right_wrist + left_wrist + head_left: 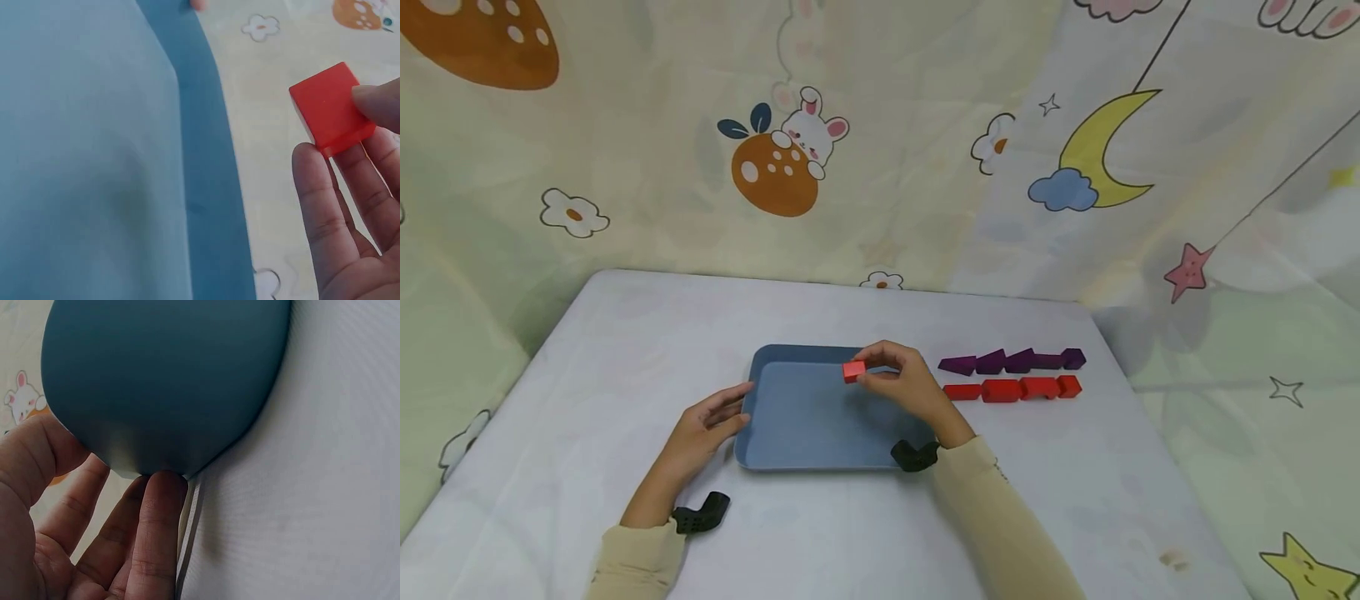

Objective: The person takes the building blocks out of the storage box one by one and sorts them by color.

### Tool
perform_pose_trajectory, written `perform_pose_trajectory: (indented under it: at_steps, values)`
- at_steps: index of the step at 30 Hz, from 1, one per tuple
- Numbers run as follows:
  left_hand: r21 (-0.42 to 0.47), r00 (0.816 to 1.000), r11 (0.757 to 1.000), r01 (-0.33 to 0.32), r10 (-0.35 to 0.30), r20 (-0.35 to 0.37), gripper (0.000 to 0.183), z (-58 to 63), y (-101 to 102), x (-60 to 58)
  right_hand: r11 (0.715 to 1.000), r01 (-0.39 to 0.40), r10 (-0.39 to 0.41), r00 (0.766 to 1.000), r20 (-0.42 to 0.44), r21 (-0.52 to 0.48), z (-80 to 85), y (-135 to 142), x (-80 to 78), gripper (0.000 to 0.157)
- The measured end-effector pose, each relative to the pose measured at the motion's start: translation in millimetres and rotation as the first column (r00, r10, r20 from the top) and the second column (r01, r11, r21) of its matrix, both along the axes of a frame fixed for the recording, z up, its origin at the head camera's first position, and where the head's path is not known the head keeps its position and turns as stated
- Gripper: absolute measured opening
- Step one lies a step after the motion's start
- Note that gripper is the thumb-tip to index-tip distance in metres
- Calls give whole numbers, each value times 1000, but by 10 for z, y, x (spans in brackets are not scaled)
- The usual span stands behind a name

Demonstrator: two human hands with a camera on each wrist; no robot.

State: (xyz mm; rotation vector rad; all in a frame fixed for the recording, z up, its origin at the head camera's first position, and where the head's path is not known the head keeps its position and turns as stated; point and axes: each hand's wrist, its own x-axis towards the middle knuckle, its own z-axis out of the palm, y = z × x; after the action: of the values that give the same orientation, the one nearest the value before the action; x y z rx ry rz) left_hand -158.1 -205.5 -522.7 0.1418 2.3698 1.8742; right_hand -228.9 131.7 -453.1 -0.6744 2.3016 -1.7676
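Observation:
My right hand [904, 379] pinches a small red cube-shaped block [853, 372] between thumb and fingers, above the blue tray [805, 460]. In the right wrist view the red block [331, 107] shows a smooth square face, with the thumb on one side and fingertips beneath. At the tray's left side, my left hand [703, 433] touches the rim with its fingers spread and lightly bent. The left wrist view shows fingertips [164, 494] against the outside of the tray [169, 381]; part of that contact is hidden behind the tray wall.
Right of the tray lie a row of several purple blocks [1019, 361] and, nearer, a row of several red blocks [1001, 391]. A white cloth covers the table [820, 542]. Behind it hangs a patterned curtain [910, 167]. Each wrist wears a black device.

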Motion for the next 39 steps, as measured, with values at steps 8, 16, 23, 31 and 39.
perform_pose_trajectory:
  at_steps: [8,16,23,31,39]
  values:
    - [-15,1000,1000,11,-11,-6,55,-2,1,6,995,99,-99,994,-36,-5,-2,426,78,26]
    - [-28,1000,1000,12,-12,-17,55,-4,-32,24,981,190,-189,981,-47,25,-62,876,134,29]
    - [-16,1000,1000,17,-17,-22,55,-21,-17,11,958,279,-277,960,-38,63,-52,1371,171,33]
    - [-15,1000,1000,10,-11,-25,55,-32,1,3,929,355,-346,933,-97,102,-30,1941,213,34]
    - [-40,1000,999,-1,0,-18,55,-24,9,2,887,445,-431,893,-131,121,-109,2376,247,35]
